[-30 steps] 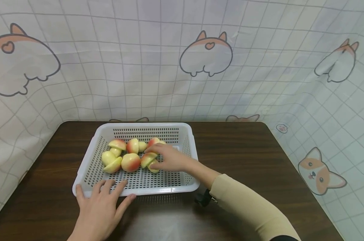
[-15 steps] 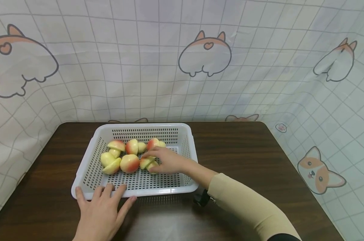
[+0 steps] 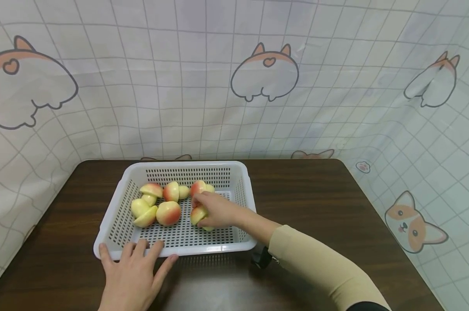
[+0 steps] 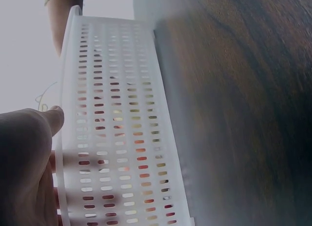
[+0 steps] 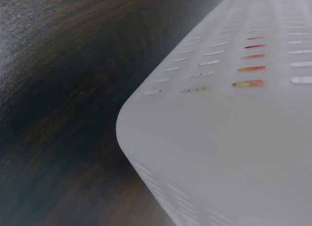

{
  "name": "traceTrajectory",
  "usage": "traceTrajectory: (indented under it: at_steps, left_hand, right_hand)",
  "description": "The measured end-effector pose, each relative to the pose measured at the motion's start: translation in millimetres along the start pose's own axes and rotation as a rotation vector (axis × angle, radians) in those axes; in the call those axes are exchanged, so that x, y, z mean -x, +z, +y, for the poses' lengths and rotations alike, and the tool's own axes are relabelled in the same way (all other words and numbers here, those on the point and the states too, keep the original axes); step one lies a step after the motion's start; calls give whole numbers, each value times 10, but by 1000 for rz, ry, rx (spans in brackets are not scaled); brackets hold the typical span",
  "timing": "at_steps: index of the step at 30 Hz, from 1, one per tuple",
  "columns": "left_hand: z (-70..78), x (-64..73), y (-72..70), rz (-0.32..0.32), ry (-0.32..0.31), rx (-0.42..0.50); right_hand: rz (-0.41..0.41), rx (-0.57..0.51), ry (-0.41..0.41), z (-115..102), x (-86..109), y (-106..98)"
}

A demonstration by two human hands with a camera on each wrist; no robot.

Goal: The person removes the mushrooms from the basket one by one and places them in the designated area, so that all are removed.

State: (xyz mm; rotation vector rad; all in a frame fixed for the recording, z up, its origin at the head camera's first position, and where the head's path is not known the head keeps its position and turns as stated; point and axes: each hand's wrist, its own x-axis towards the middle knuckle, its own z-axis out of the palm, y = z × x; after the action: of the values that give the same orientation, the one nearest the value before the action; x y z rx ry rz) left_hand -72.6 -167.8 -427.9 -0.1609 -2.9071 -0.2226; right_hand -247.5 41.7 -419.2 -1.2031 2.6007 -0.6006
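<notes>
A white perforated plastic basket (image 3: pixel 234 247) holds several yellow, red-blushed mushroom-shaped pieces (image 3: pixel 168 213), each with a rounded cap and most with a pale stem showing. Inside the basket, my right hand (image 3: pixel 220 210) grips one mushroom-shaped piece (image 3: pixel 198 214) at the front right of the group; its far side is partly covered by the fingers. My left hand (image 3: pixel 131 274) rests on the basket's front rim near the left corner, fingers spread over the edge. In the left wrist view, the left thumb (image 4: pixel 54 119) lies by the rim. The right hand is out of the right wrist view, which shows the basket's outer wall (image 5: pixel 209 138).
The basket stands on a dark wood-grain table (image 3: pixel 304 190), towards the back left. White grid-patterned cloth (image 3: pixel 203 77) with cartoon dogs hangs behind and at the sides. A small black object (image 3: pixel 261 258) shows beneath the right forearm.
My right hand has closed round the front-right mushroom-shaped piece, which has moved slightly right, away from its neighbour. The left hand stays on the rim.
</notes>
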Motion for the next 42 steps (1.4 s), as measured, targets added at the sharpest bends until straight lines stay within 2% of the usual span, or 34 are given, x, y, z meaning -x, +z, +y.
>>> traceTrajectory:
  at_steps: [9,16,25,37,42]
  left_hand:
    - [-10,22,7,-7,-19,-4]
    - [-8,16,4,12,-14,-2]
    - [-1,11,16,54,11,11]
    - [2,10,31,45,0,7]
    - [7,5,21,21,-14,1]
  right_hand:
    - [-18,-4,-21,-2,-37,48]
    - [14,-58,-16,3,-22,25]
    - [68,-186,-20,23,32,-39]
    - [142,-293,-32,3,128,-148]
    - [160,-351,-32,15,178,-211]
